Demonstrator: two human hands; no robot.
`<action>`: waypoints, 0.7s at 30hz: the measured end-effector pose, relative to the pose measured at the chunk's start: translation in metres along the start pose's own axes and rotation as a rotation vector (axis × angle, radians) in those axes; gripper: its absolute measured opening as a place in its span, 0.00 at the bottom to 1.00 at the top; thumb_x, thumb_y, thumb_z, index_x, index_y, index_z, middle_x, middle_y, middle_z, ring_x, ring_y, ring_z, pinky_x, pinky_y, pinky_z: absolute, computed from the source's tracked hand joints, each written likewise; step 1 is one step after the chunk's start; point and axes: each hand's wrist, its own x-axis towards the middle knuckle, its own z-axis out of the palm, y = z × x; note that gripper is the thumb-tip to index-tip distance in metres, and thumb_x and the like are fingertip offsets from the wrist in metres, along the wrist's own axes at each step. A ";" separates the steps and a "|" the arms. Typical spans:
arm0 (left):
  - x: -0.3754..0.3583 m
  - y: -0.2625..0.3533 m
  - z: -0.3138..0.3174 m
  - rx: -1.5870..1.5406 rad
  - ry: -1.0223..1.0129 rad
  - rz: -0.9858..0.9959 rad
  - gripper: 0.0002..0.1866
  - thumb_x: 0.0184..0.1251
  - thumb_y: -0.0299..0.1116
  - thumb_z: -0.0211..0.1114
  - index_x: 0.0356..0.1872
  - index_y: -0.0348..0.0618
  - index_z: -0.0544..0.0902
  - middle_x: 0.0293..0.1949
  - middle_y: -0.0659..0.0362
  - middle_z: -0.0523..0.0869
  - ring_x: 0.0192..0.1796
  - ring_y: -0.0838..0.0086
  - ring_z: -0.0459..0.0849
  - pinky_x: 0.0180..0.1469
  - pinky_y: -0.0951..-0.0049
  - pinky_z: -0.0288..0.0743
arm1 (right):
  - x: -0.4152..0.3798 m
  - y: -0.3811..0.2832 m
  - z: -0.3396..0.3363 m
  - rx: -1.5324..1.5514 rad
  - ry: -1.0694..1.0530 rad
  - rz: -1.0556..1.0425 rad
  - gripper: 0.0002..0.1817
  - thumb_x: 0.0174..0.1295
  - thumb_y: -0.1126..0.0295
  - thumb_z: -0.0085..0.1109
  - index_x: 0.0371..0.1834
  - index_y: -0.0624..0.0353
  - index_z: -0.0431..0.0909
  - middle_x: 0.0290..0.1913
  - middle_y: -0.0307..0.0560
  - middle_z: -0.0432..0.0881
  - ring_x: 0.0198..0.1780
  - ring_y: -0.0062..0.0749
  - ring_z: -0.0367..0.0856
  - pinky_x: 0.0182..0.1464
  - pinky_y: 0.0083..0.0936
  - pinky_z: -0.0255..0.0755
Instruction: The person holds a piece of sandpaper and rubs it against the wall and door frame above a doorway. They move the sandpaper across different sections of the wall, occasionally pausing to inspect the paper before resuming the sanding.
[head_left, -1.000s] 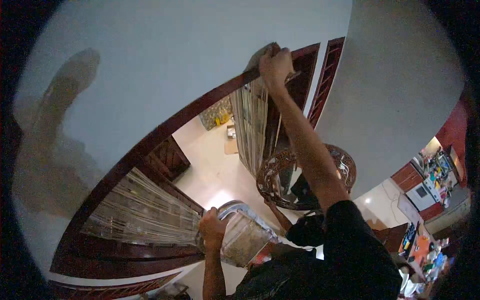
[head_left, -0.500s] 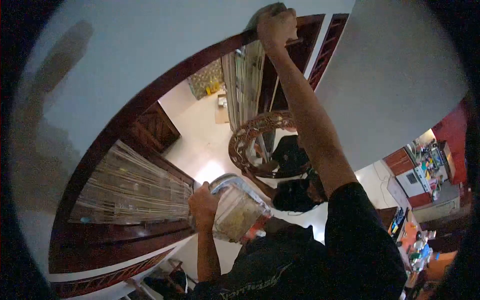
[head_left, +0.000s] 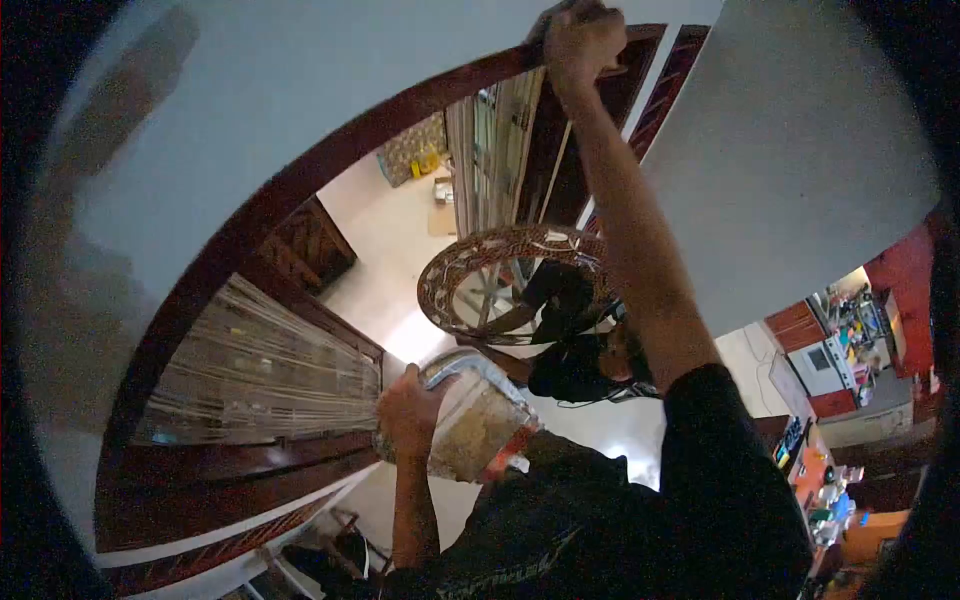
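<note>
High up, my right hand point(head_left: 588, 45) is closed against the wall just above the dark wooden door frame point(head_left: 290, 170), its fingers curled around something I cannot make out. Lower down, my left hand point(head_left: 408, 412) grips the rim of a stained bucket point(head_left: 480, 425) with a greyish rim and a red patch on its side. The bucket is held close against my dark shirt. Damp-looking darker patches show on the pale wall point(head_left: 330, 70) at the upper left.
Below me, a person point(head_left: 580, 375) in dark clothes holds an ornate oval mirror point(head_left: 450, 270). String curtains point(head_left: 270, 370) hang at the doorway's left side. A cluttered table point(head_left: 825, 470) and a white oven point(head_left: 820, 360) stand at the right. A ladder-like frame point(head_left: 270, 570) shows at the lower left.
My right hand has shifted slightly right along the top of the frame. The oval mirror below has moved left and turned more into view. My left hand keeps its grip on the bucket.
</note>
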 end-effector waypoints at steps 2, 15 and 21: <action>-0.003 -0.003 0.006 0.002 0.025 0.024 0.30 0.47 0.62 0.69 0.29 0.39 0.78 0.26 0.46 0.82 0.30 0.49 0.83 0.33 0.52 0.75 | -0.004 0.023 0.024 -0.016 0.337 -0.361 0.23 0.61 0.62 0.58 0.45 0.69 0.60 0.43 0.55 0.68 0.42 0.39 0.66 0.42 0.32 0.60; -0.004 -0.021 0.045 0.058 0.046 0.045 0.32 0.46 0.63 0.69 0.31 0.39 0.79 0.23 0.48 0.83 0.29 0.55 0.85 0.31 0.57 0.76 | -0.030 0.018 -0.007 0.074 0.420 -0.355 0.18 0.65 0.61 0.52 0.27 0.68 0.75 0.18 0.57 0.75 0.22 0.46 0.78 0.34 0.39 0.73; -0.010 -0.013 0.029 0.039 0.046 0.027 0.33 0.45 0.64 0.69 0.31 0.39 0.79 0.24 0.47 0.83 0.29 0.55 0.85 0.32 0.56 0.76 | -0.039 0.021 0.007 0.390 0.578 -0.288 0.19 0.62 0.63 0.59 0.23 0.72 0.75 0.20 0.58 0.78 0.25 0.48 0.80 0.39 0.37 0.76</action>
